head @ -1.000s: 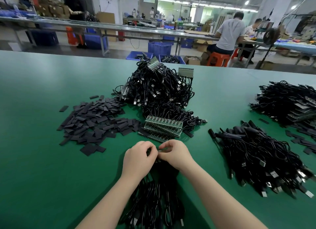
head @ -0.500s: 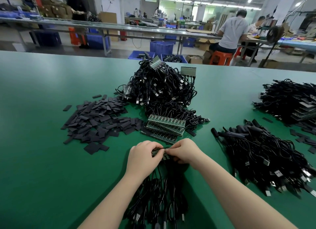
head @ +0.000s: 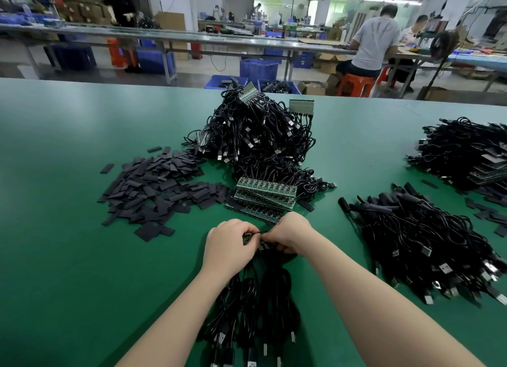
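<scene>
My left hand [head: 229,246] and my right hand [head: 292,231] meet over the green table [head: 68,257], both gripping a green circuit board strip [head: 253,237] with curled fingers. Black USB cables [head: 255,306] hang from that strip toward me, between my forearms. Most of the strip is hidden by my fingers. Just beyond my hands lies a stack of green circuit board strips [head: 264,196].
A tall heap of black cables with boards [head: 255,136] sits at the centre back. Flat black sleeve pieces [head: 153,188] are piled to the left. Two more cable piles [head: 428,243] [head: 466,152] lie to the right. People work at benches beyond.
My hands have stayed together on the strip, shifting slightly; the right hand has turned over it a little. The piles have not moved.
</scene>
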### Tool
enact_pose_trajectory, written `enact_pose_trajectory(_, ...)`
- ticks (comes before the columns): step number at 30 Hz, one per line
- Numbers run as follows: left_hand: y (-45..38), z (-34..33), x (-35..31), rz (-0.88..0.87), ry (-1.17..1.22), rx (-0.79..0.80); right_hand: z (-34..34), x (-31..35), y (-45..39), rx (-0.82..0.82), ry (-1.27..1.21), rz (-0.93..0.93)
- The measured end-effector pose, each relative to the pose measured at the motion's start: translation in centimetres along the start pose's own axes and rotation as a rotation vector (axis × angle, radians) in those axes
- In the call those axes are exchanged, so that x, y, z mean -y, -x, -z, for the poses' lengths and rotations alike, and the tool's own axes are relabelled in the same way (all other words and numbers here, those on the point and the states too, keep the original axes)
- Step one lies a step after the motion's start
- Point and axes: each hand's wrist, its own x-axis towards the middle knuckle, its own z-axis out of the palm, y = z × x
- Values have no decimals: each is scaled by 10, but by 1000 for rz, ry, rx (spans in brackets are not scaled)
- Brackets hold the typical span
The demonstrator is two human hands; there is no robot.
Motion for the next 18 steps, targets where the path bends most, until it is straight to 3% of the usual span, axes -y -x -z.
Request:
enact_pose_trajectory(10,1,1,-1,-38,-15,-10,-1,5,-5,28,90,-48)
enact_pose_trajectory(14,2,-3,0,-43,-26,-60,-1,8,-4,-49,211,-24)
enact_pose_trajectory(18,2,-4,0,-15,-17,-60,1,7,-2,13,166,-21)
